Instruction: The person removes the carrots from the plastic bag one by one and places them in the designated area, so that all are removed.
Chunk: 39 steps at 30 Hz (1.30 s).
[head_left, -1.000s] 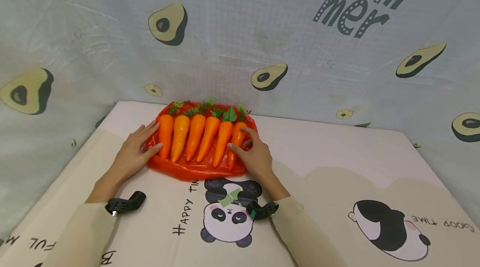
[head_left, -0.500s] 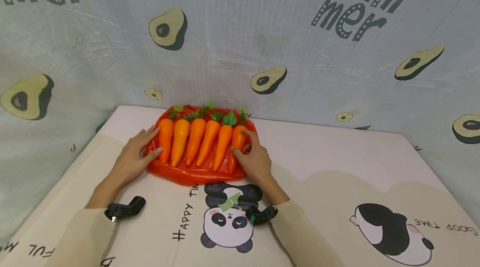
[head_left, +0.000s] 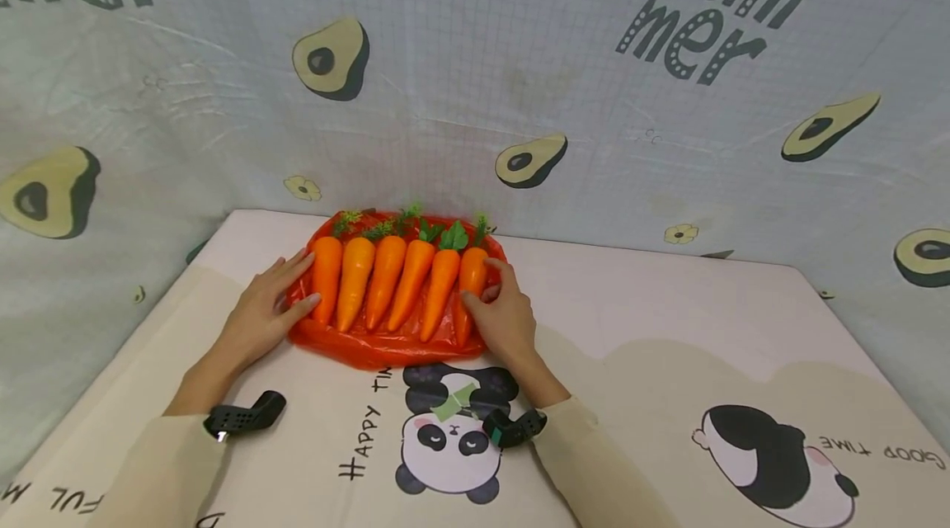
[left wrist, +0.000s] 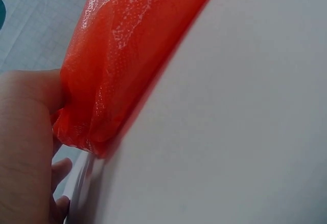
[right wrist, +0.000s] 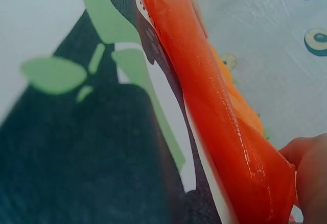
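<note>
Several orange carrots (head_left: 386,280) lie side by side on a red plastic-covered tray (head_left: 364,351), green tops toward the back and tips toward me. My left hand (head_left: 256,309) rests at the tray's left edge, its fingers fairly straight and the thumb touching the leftmost carrot (head_left: 326,272). On the other side, my right hand (head_left: 508,318) holds the rightmost carrot (head_left: 472,272) between thumb and curled index finger. Shiny red plastic (left wrist: 117,55) fills the left wrist view beside the thumb. In the right wrist view, the plastic's edge (right wrist: 219,132) hides most of the carrots.
A pale tabletop (head_left: 631,297) with printed pandas (head_left: 449,462) extends around the tray, mostly to the right. Behind it hangs a grey-white cloth (head_left: 438,58) with avocado prints. Black bands (head_left: 241,417) sit on both wrists.
The rightmost carrot's tip has shifted slightly right, along with my right thumb, widening its gap from the neighbouring carrot. My left hand keeps its place at the tray. The head view has tilted slightly.
</note>
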{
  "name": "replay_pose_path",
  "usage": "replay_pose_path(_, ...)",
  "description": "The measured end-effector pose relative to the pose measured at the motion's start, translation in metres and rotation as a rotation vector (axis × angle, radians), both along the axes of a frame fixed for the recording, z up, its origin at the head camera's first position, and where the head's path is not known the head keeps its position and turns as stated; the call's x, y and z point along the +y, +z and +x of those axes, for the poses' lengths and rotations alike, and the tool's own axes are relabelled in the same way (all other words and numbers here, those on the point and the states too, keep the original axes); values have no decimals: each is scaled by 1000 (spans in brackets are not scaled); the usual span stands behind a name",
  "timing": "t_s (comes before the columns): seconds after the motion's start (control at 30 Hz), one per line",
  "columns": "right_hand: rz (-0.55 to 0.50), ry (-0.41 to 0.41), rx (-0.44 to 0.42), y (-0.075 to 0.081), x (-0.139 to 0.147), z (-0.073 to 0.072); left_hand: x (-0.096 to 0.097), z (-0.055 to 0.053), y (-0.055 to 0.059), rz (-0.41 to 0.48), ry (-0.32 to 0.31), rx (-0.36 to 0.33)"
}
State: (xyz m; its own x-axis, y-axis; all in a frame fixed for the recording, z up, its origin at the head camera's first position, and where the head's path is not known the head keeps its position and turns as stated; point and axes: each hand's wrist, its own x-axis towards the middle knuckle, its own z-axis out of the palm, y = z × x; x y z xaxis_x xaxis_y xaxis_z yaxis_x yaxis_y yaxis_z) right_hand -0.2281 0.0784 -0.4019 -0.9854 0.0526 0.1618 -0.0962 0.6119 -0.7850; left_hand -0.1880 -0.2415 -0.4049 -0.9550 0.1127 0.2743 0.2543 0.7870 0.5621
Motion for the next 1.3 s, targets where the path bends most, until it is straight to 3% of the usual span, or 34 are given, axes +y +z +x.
replay_pose_path(0.23,-39,-37,-44,4,-1,1,0,0,0,-1,2,-5)
replay_pose_path(0.6,-129,-22,-52,14,-2,5,-2,0,-3,-1,1,7)
replay_pose_path(0.93,-251,65,55,24,1,6,-2,0,-3,5,-3,17)
replay_pose_path(1.3,-288,25,100,31,23,-2,-1,0,-3,5,-8,28)
